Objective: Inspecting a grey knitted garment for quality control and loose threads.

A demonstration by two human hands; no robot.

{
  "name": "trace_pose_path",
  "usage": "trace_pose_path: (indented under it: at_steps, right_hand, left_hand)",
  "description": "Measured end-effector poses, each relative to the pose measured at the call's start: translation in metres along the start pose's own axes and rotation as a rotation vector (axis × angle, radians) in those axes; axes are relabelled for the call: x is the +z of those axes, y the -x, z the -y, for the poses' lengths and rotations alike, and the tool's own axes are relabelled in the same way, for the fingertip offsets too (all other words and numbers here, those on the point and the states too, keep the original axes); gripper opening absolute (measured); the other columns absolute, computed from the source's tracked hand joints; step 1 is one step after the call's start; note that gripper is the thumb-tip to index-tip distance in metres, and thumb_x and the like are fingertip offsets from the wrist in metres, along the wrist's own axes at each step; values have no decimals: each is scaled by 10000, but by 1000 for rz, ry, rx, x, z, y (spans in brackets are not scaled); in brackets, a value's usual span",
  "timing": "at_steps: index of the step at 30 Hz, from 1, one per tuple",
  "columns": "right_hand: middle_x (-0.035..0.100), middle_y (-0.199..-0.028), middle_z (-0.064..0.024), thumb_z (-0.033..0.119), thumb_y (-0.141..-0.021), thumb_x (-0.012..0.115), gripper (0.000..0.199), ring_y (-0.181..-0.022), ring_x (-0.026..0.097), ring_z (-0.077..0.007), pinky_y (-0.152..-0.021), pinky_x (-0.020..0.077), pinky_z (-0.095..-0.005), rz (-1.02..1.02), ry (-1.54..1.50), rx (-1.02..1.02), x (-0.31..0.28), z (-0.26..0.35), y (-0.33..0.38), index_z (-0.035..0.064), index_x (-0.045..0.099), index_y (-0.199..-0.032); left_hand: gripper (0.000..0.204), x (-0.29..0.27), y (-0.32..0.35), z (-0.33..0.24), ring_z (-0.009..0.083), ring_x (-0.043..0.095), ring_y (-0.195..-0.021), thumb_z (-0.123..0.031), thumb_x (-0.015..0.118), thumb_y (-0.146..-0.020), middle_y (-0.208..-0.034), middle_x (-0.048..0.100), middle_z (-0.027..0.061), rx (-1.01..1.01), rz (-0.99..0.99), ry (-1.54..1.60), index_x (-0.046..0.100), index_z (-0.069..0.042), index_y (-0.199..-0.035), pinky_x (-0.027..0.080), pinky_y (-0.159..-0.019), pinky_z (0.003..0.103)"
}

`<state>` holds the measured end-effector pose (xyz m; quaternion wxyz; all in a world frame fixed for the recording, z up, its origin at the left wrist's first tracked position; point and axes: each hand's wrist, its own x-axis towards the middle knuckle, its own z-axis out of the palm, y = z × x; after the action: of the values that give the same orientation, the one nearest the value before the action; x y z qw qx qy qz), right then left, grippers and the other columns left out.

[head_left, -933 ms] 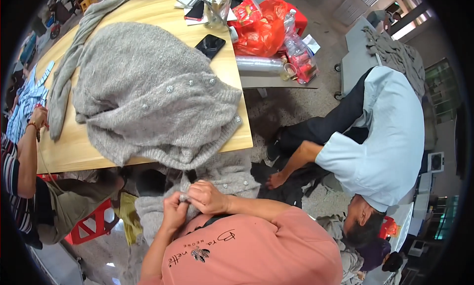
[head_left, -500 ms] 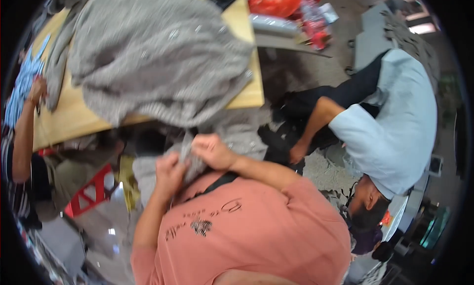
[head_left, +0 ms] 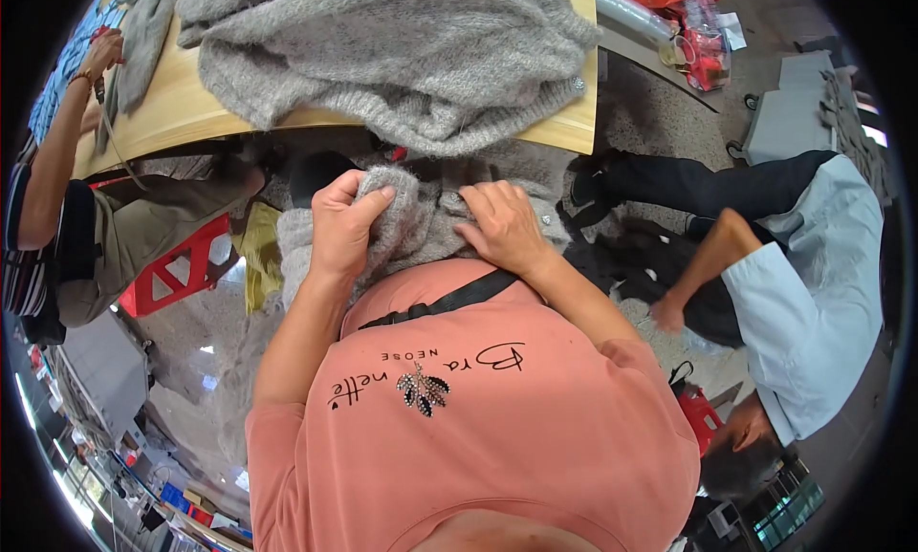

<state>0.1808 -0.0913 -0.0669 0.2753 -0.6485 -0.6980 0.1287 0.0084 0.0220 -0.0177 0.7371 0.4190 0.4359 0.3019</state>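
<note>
A fuzzy grey knitted garment (head_left: 409, 216) lies bunched across my lap, just below the table's near edge. My left hand (head_left: 342, 219) is closed on a thick fold of it, thumb pressed on top. Over the same garment, to the right, my right hand (head_left: 504, 225) has its fingers bent down and pinches the knit. A small shiny button shows on the cloth beside that hand. The part of the garment under my hands is partly hidden.
More grey knitwear with shiny buttons (head_left: 402, 64) covers the wooden table (head_left: 569, 122). At left, a co-worker's hand (head_left: 103, 53) holds a corded tool near blue cloth; a red plastic stool (head_left: 182, 270) stands below. Right, a person in light blue (head_left: 813, 294) bends over dark cloth.
The view has shifted, so the table sits higher in the picture. My hands have moved apart: the left now grips a raised fold, the right lies flatter on the garment.
</note>
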Motion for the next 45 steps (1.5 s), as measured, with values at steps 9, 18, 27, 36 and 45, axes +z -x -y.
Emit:
trace_pose_path:
  at_steps: [9,18,27,36,45]
  right_hand:
    - [503,-693,-91,20,-609,574,267,-631,501,-273,-574,397,-365,-73,83,-67,12,-18,-9,37,534,-872]
    - [541,-733,-93,-57,-657,553,212,-637,539,-264,-558,444,-336,255,-440,-209,-26,27,-23,3,547,-860]
    - [566,-764,-106,-37,-597,566,211,-512,504,-196,-428,402,-280,-317,-205,-410,-30,33,-39,-17,545,-806]
    - [537,-729,-74,-14,-591,574,154,-544,502,-191,-461,412,-280,-407,-188,-307,-17,33,-35,4,551,-742]
    - [526,-688,-100,-74,-574,569,185,-585,520,-237,-504,427,-313,-236,-330,-180,-22,39,-29,-3,560,-744]
  left_hand:
    - [38,2,0,3,58,537,-612,25,568,-745,-735,605,35,-101,45,86,577,4,-775,448,-552,214]
    - [80,12,-10,5,86,558,-640,-2,555,-769,-776,609,44,-136,-28,255,584,12,-842,460,-590,231]
    - [25,12,6,6,10,441,-545,-28,573,-778,-670,561,-15,-270,328,209,593,-13,-779,342,-459,170]
    - [46,15,17,15,19,460,-556,-3,573,-774,-681,573,-4,-168,149,158,609,18,-796,354,-459,166]
    - [97,11,19,19,66,543,-634,38,565,-761,-740,605,43,-86,179,77,610,34,-847,444,-535,192]
